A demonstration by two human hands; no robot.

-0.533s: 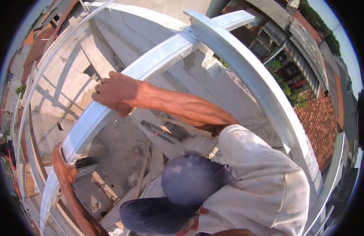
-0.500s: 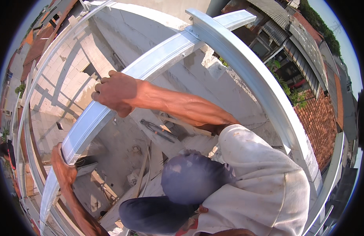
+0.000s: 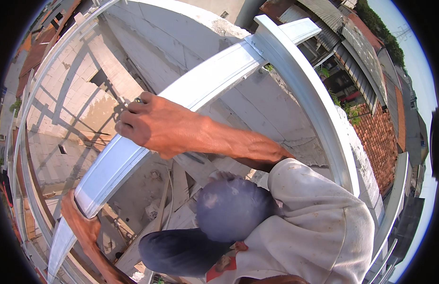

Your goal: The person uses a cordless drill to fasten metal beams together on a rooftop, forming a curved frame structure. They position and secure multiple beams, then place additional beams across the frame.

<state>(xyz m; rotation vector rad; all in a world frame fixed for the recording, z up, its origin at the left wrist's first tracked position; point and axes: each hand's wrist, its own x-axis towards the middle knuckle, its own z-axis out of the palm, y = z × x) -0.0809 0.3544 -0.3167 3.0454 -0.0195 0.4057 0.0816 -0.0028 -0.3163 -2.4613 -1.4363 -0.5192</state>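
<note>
One left hand [image 3: 80,218] and one right hand [image 3: 158,123] grip a silvery metal beam [image 3: 214,71], seemingly already fastened to a flanged metal crosspiece [image 3: 312,85] at one o'clock; seven-o'clock fixing is unseen.

From high up in strong sunlight, I look down between bare walls: on my left, a pale block wall [image 3: 41,163] crossed by slanting shadows and broken by a small rectangular opening [image 3: 62,149], and ahead, a smoother grey wall [image 3: 158,33] with a rough, sunlit top edge. Far below me lies a dusty grey floor [image 3: 134,187], strewn with rubble and boards. Beyond the walls to my right are corrugated roofs [image 3: 361,42], an orange tiled roof [image 3: 376,149], green plants [image 3: 352,113], dark trees [image 3: 378,28] and hazy blue sky [image 3: 418,52].
</note>
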